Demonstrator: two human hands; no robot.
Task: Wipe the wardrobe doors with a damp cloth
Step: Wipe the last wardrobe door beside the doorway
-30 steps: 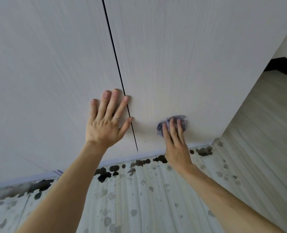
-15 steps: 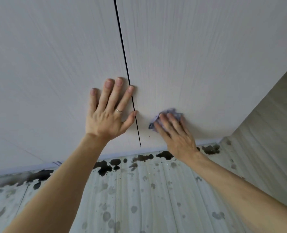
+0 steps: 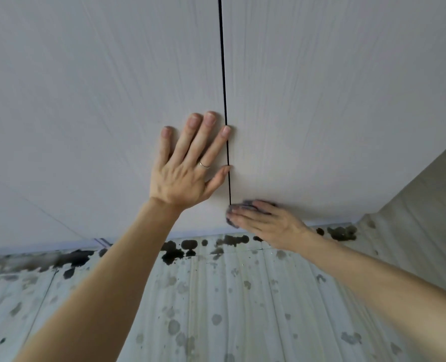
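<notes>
The right hand [image 3: 268, 226] lay flat with its fingers straight and close together, pressing a small bluish-grey cloth [image 3: 243, 204] against the right wardrobe door [image 3: 334, 100]. The cloth was at the door's lowest inner corner, just beside the foot of the dark gap [image 3: 223, 61] between the doors, and only its edges showed around the fingers. The left hand [image 3: 188, 168] was spread wide and flat, holding nothing, palm against the left wardrobe door [image 3: 86, 100]. Its forefinger and thumb tips reached the gap, and a thin ring [image 3: 204, 165] was on one finger. Both doors were pale with a fine vertical grain. Below them ran a light base strip [image 3: 138, 237]. The whitish floor [image 3: 216, 309] carried dark blotches [image 3: 180, 249], densest along the strip.
</notes>
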